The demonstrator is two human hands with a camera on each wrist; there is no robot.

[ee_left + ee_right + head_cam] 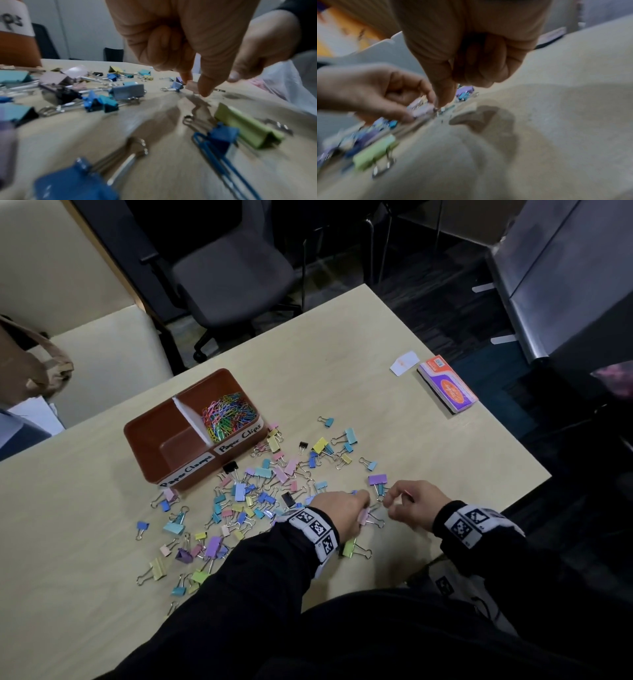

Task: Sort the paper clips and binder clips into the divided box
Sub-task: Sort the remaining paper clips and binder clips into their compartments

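- The left hand (339, 508) pinches a small pink binder clip (191, 85) between thumb and forefinger, low over the table (359, 364).
- The right hand (412, 503) is curled; whether it grips anything cannot be told.
- Binder clips (260, 491) lie scattered beside the brown divided box (144, 440).
- Coloured paper clips (224, 414) fill its right compartment.

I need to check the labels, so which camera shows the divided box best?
The head view: the whole divided box shows, both labels readable, paper clips in one compartment. The left wrist view catches only a corner with part of a label; the right wrist view shows none of it.
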